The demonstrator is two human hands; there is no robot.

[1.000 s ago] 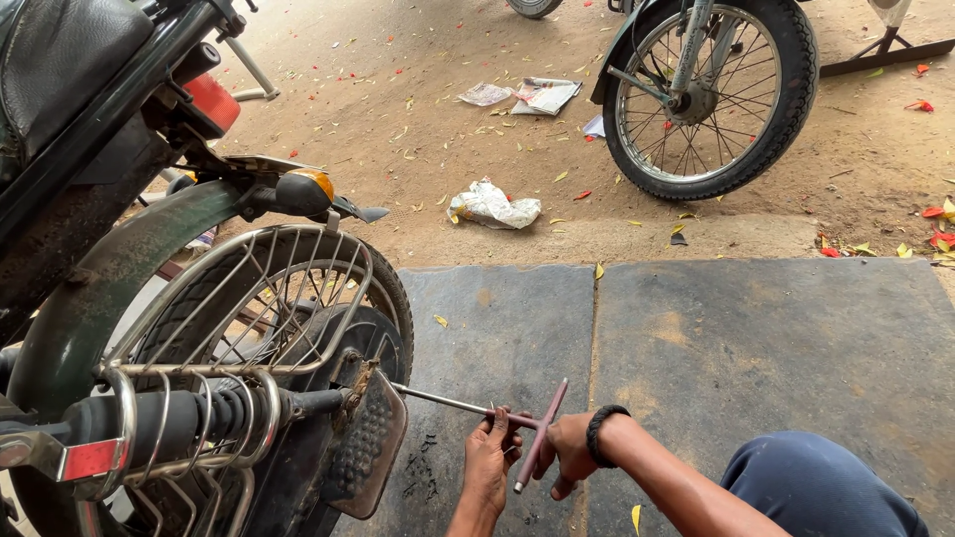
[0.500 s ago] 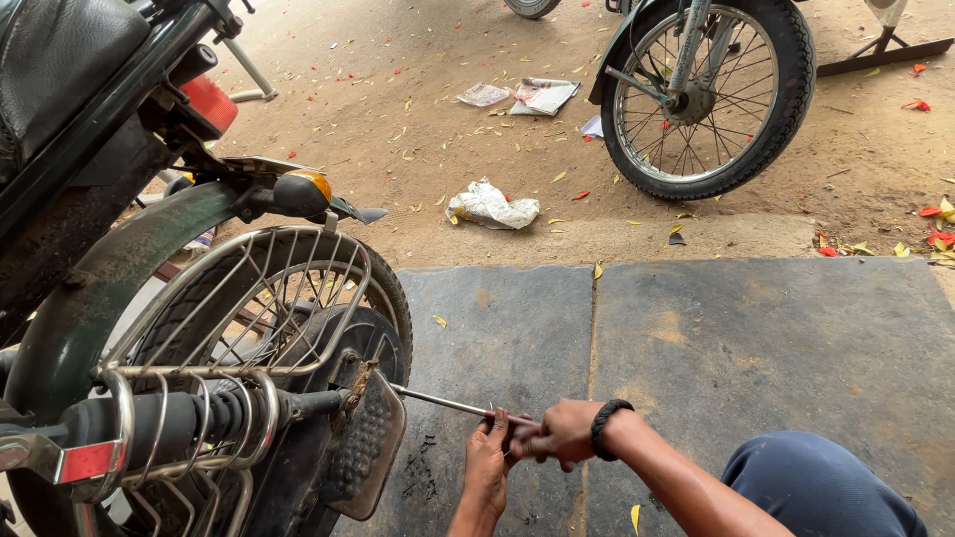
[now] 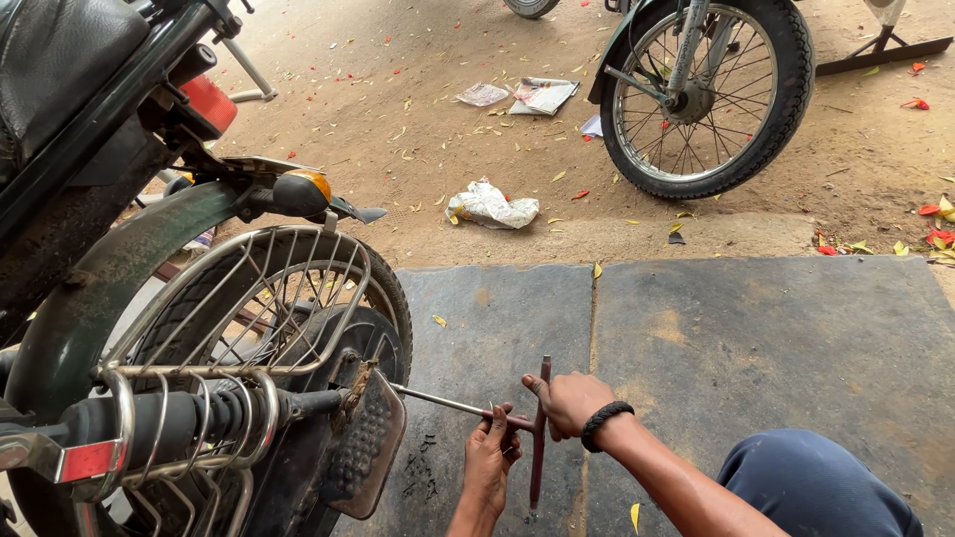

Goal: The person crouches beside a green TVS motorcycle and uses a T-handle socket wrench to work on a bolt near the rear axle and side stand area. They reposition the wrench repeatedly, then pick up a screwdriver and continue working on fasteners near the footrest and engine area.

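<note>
T-handle wrench [image 3: 497, 416] runs its long shaft level from our hands toward the motorcycle's rear wheel [image 3: 298, 378], tip at the hub by the footrest [image 3: 363, 452], crossbar nearly upright. Dark mat [image 3: 756, 338] lies open right of the wheel. We clamp our right hand [image 3: 569, 401] on the crossbar's upper half, left hand [image 3: 490, 452] wrapping the shaft beside it, both forearms low.
</note>
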